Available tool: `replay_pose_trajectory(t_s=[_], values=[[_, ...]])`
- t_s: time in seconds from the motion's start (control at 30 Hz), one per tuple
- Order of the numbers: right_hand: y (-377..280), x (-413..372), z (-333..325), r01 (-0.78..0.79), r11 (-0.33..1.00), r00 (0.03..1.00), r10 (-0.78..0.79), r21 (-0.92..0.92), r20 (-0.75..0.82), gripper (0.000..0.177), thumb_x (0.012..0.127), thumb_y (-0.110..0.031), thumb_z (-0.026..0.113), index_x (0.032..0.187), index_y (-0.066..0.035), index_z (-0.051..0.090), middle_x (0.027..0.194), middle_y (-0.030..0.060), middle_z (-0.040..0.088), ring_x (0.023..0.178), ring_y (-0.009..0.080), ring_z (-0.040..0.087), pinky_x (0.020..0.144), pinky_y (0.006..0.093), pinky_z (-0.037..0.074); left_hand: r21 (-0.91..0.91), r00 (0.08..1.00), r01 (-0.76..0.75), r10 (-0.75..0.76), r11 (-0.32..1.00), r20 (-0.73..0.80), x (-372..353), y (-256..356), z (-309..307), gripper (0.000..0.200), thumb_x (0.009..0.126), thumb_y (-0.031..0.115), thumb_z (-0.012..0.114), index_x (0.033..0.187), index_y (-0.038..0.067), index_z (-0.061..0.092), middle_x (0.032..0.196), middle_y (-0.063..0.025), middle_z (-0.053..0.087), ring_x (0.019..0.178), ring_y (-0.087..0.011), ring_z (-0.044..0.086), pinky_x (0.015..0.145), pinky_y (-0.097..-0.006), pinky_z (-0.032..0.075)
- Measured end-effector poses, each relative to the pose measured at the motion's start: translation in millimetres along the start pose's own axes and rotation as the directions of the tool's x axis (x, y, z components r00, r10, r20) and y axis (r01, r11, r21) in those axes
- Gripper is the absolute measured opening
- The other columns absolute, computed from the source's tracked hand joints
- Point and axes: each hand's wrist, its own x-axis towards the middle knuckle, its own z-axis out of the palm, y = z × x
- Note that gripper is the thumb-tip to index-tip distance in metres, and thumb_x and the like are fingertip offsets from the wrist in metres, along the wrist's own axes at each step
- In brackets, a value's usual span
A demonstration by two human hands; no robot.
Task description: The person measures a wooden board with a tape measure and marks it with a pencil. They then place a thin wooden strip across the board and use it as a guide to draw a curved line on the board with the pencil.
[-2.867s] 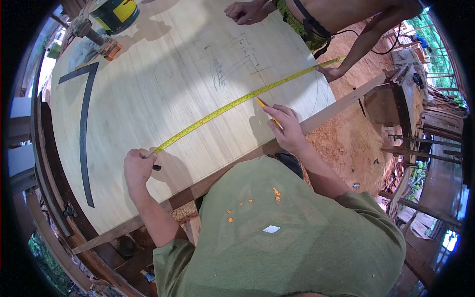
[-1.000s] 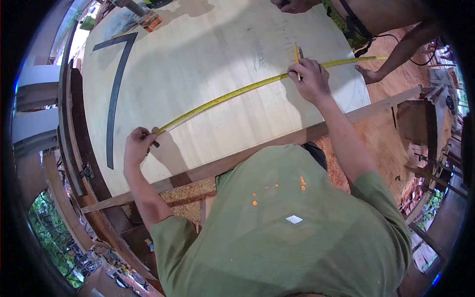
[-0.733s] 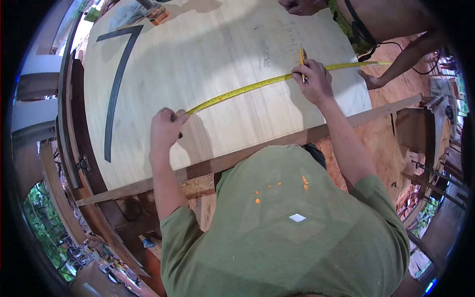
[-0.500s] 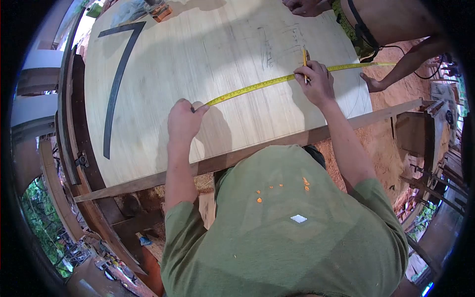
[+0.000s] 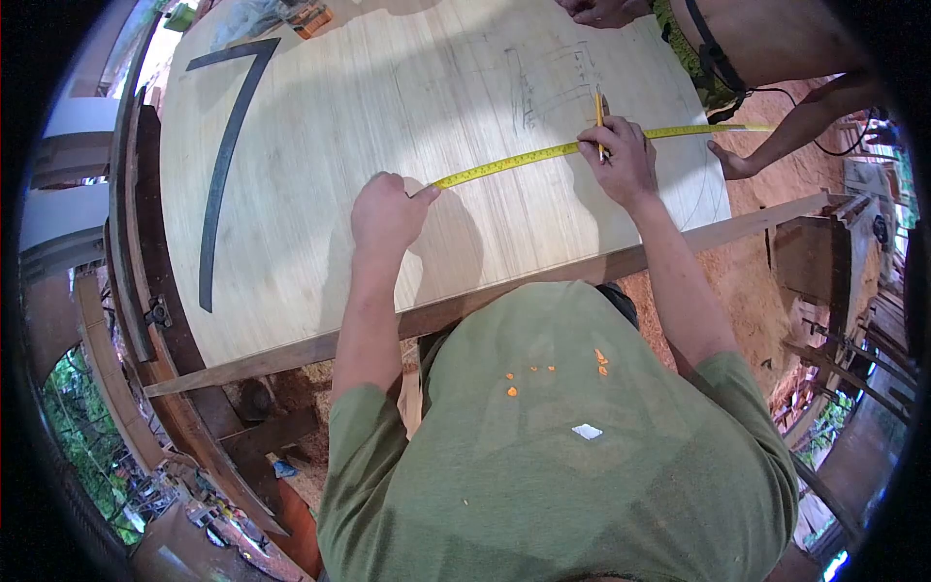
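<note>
A yellow tape measure [image 5: 514,165] stretches across a pale wooden board [image 5: 320,213] and on past its right edge. My left hand [image 5: 390,215] is closed on the tape's left end. In my closed right hand [image 5: 623,160] is a yellow pencil [image 5: 600,118], held upright between thumb and fingers. That hand lies over the tape and covers a short stretch of it. Faint pencil marks [image 5: 529,92] show on the board just beyond my right hand.
A dark 7-shaped strip [image 5: 225,175] lies on the board's left part. An orange-and-grey tool [image 5: 308,19] and clear plastic [image 5: 247,21] sit at the far edge. Another person's hand [image 5: 737,165] is by the right edge, their other hand [image 5: 606,10] on top. A wooden rail [image 5: 291,357] runs along the near side.
My left hand has moved right and slightly away from me along the board, carrying the tape's end closer to my right hand. My right hand has barely moved.
</note>
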Motion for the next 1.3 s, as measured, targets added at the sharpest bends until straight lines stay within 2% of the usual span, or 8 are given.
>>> replay_pose_trajectory(t_s=[0.1,0.2,0.27,0.37,0.5,0.57,0.9,1.3], values=[[-1,0,-3,-0.038,0.999,0.998,0.039,-0.022,0.042,0.016,0.09,-0.032,0.072,0.103,-0.023,0.074,0.117,0.0019,0.065,0.117,0.0278,0.057,0.102,0.0454,0.042,0.054,0.999,-0.036,0.038,0.998,-0.03,4,-1,7,0.054,0.085,0.052,0.073,0.095,-0.002,0.071,0.1,-0.0202,0.068,0.093,-0.0367,0.068,0.083,-0.0459,0.055],[-1,-5,-2,0.007,0.985,0.998,0.003,0.174,-0.055,0.02,0.092,-0.027,0.069,0.109,-0.017,0.073,0.118,0.0047,0.068,0.117,0.0293,0.058,0.102,0.0429,0.043,0.022,0.997,0.007,-0.009,1.0,0.077,8,2,-3,0.056,0.085,0.053,0.072,0.097,-0.002,0.071,0.101,-0.0199,0.069,0.095,-0.0362,0.069,0.084,-0.0455,0.055],[-18,-16,3,0.028,0.826,0.986,0.071,0.563,-0.154,0.025,0.094,-0.02,0.065,0.115,-0.009,0.071,0.114,0.0087,0.07,0.113,0.0304,0.06,0.1,0.0418,0.045,-0.016,0.997,0.001,0.0,1.0,0.084,10,0,-8,0.061,0.083,0.055,0.074,0.096,-0.004,0.07,0.1,-0.022,0.068,0.094,-0.038,0.068,0.084,-0.0461,0.055],[-62,-39,20,0.057,0.736,0.995,0.012,0.675,-0.097,0.026,0.095,-0.015,0.061,0.118,-0.006,0.068,0.109,0.0111,0.07,0.105,0.0311,0.062,0.097,0.0418,0.046,-0.04,0.997,-0.026,0.029,0.999,0.07,14,-7,1,0.065,0.08,0.056,0.076,0.094,-0.007,0.069,0.099,-0.025,0.068,0.094,-0.0399,0.068,0.084,-0.0467,0.055],[-91,-47,13,0.126,0.755,0.97,-0.23,0.644,0.08,0.027,0.095,-0.017,0.062,0.12,-0.007,0.067,0.109,0.0104,0.07,0.101,0.0308,0.063,0.098,0.0432,0.044,-0.071,0.997,-0.071,0.069,0.995,-0.035,16,-15,12,0.067,0.078,0.056,0.077,0.093,-0.009,0.069,0.099,-0.0278,0.068,0.093,-0.041,0.068,0.085,-0.0461,0.054],[-101,-49,16,0.177,0.747,0.925,-0.348,0.64,0.151,0.027,0.095,-0.02,0.064,0.119,-0.008,0.067,0.109,0.0092,0.07,0.101,0.0304,0.063,0.099,0.0445,0.043,-0.052,0.999,-0.041,0.043,0.998,0.029,17,-12,7,0.066,0.078,0.056,0.077,0.096,-0.007,0.07,0.103,-0.0261,0.068,0.097,-0.0395,0.068,0.086,-0.0454,0.055],[-118,-50,22,0.232,0.854,0.838,-0.419,0.466,0.351,0.047,0.095,-0.023,0.065,0.14,-0.013,0.057,0.133,0.0093,0.063,0.133,0.0288,0.051,0.114,0.048,0.033,-0.126,0.996,-0.008,0.018,0.992,0.083,20,-13,3,0.069,0.074,0.054,0.081,0.091,-0.011,0.068,0.09,-0.029,0.07,0.087,-0.0411,0.07,0.081,-0.0444,0.055],[-117,-49,24,0.287,0.851,0.855,-0.435,0.44,0.283,0.044,0.096,-0.026,0.065,0.138,-0.016,0.059,0.125,0.0104,0.066,0.127,0.0276,0.055,0.111,0.0478,0.037,-0.093,0.989,0.004,0.01,0.996,0.15,23,-10,-4,0.077,0.075,0.057,0.079,0.103,-0.014,0.068,0.104,-0.032,0.069,0.098,-0.0413,0.07,0.088,-0.0431,0.056]])
